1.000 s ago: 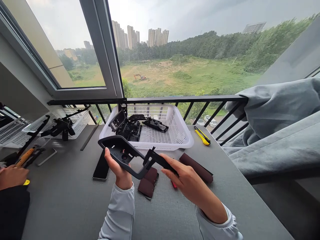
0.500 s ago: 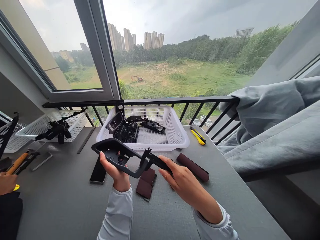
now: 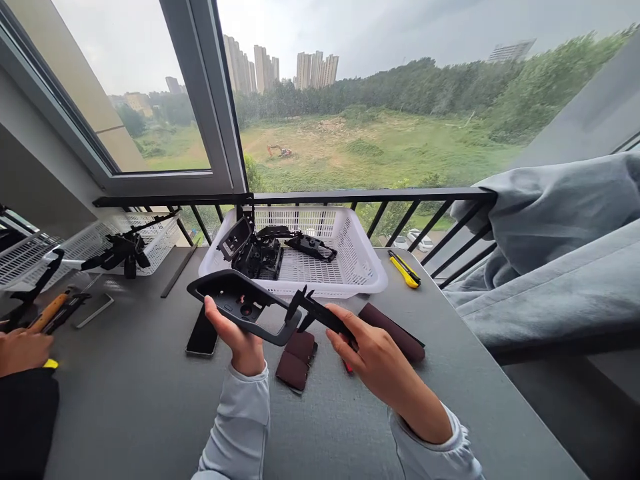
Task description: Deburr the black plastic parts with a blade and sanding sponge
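My left hand (image 3: 239, 339) grips a black plastic trim frame (image 3: 227, 299) from below, its thumb over the near rim. The frame is tilted, with an opening at its right end. In my right hand (image 3: 373, 350) is a black caliper (image 3: 320, 312), its jaws pointing left beside the frame's right end. Whether the jaws touch the rim I cannot tell. Under the hands lie a folded dark brown fabric piece (image 3: 296, 363) and a black phone (image 3: 203, 337). A rolled dark brown fabric piece (image 3: 393, 332) lies beyond my right hand. A small red thing shows beside my right fingers.
A white plastic basket (image 3: 373, 270) with black plastic parts stands against the railing (image 3: 370, 196). Right of it lies a yellow utility knife (image 3: 405, 269). At the left, a co-worker's hand (image 3: 23, 350) holds an orange-handled tool (image 3: 50, 312) near another white basket (image 3: 163, 243).
The caliper jaws have drawn slightly right, away from the frame's right end. The whole view has shifted a little, and more of the co-worker's arm shows at the left.
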